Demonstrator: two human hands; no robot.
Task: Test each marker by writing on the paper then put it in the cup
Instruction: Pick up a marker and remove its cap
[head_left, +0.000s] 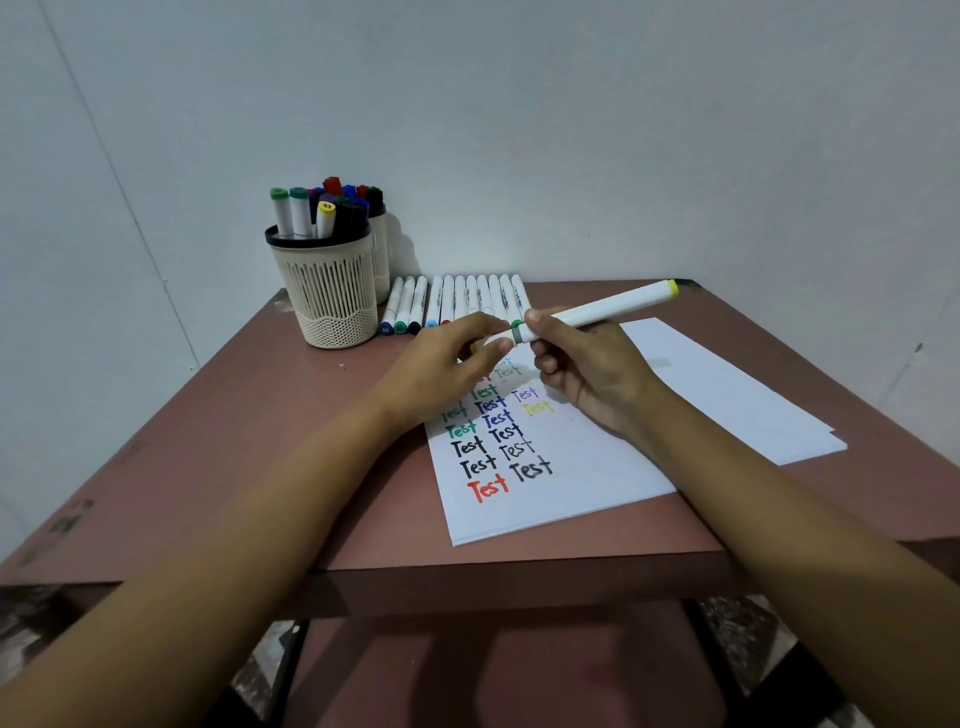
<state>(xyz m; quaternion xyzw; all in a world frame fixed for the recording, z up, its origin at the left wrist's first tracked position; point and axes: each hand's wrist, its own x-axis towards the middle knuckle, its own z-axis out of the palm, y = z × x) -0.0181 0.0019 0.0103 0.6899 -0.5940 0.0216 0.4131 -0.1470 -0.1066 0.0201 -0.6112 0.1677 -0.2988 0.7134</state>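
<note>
Right hand (587, 374): fingers curled round the marker (613, 306), clamped on the lower barrel. The marker is held in the air over the paper (571, 493), nearly level, with its yellow end pointing right and away and its grey-banded end towards the left hand (447, 364).

Left hand: thumb and fingers closed together at that grey end. It looks like they pinch the cap (496, 341), a whitish piece between the fingertips, but it is partly hidden, so I'm not certain. I can't tell if the cap is fully seated.

The paper has columns of "Test" in several colours, and a yellow one (537, 408) is already there. My read: this marker has been tested and this is the recap step, not uncapping.

The cup (332, 291) is far left on the table (260, 441), already crowded with markers. The row (457, 301) of untested markers lies just right of it, behind the hands.

Next:
- Push the cap home.
- Carry the marker left, over the row.
- Tip it upright.
- Drop it into a gap in the cup.

Free space in the cup is tight, so aim for the near rim. Then take the next marker from the row.
</note>
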